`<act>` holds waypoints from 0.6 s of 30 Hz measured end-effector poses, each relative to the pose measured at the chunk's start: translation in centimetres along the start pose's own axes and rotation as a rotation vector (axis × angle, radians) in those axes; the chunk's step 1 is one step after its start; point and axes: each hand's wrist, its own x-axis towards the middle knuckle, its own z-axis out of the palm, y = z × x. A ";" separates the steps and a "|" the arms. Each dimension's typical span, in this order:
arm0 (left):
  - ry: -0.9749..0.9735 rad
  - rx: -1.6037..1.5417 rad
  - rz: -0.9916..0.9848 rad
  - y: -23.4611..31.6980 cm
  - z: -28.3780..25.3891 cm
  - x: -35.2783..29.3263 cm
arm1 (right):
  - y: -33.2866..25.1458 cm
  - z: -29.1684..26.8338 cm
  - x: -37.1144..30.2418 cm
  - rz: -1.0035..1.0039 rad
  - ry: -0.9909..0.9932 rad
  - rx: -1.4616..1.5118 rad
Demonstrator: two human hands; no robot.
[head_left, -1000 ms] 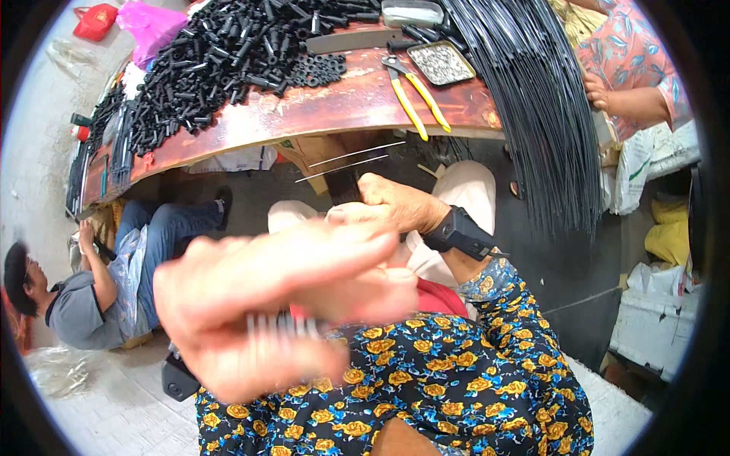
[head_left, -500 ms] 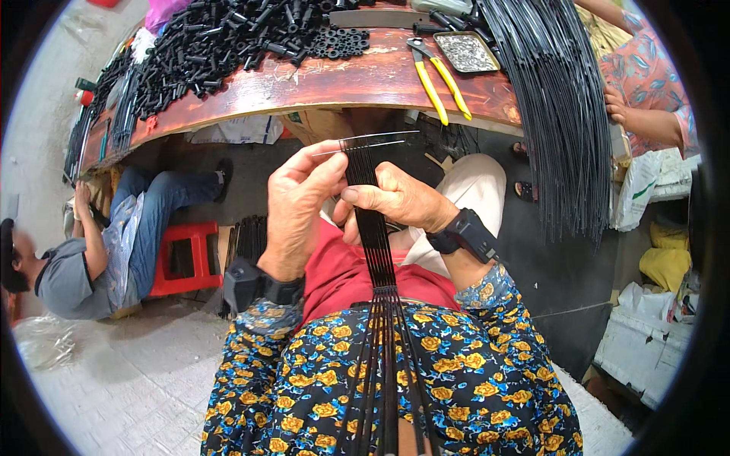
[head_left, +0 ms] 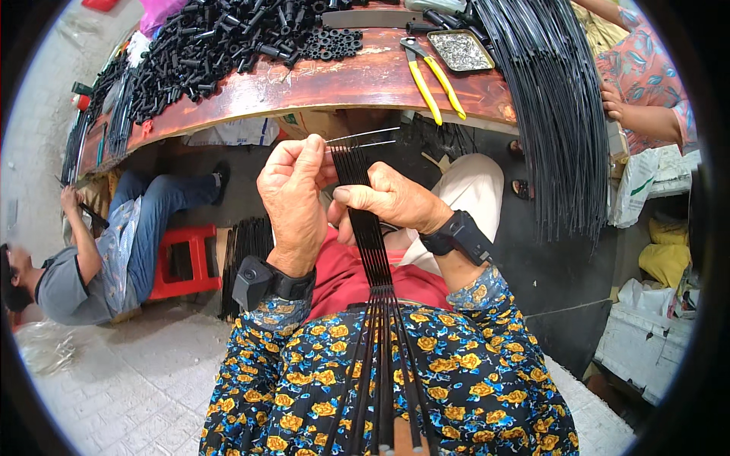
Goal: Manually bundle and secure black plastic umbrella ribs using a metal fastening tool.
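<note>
A flat row of thin black rods (head_left: pixel 370 243), like umbrella ribs, rises in front of my lap. Lower down the rods gather at a joint and spread out over my shirt. Two thin silvery wires (head_left: pixel 376 133) cross the rods' upper ends and stick out to the right. My left hand (head_left: pixel 290 199) is closed in a pinch at the left end of the wires, thumb on top. My right hand (head_left: pixel 399 199) grips the row just below, thumb across the front; its other fingers are partly hidden behind the rods.
Beyond my hands, a worn wooden table (head_left: pixel 319 87) carries black tubular parts (head_left: pixel 220 45), yellow-handled pliers (head_left: pixel 433 80), a small metal-parts tray (head_left: pixel 460 52) and a long black rod bundle (head_left: pixel 547 114). One person sits left by a red stool (head_left: pixel 182 262); another is at right.
My left hand has shifted slightly left, its thumb now pointing more upward. The wires' right ends sit a little further left, and the upper one tilts more. My right hand keeps its grip.
</note>
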 end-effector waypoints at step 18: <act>-0.103 -0.042 -0.258 0.5 -0.7 -0.7 | 0.4 -0.5 0.0 -0.022 -0.014 0.014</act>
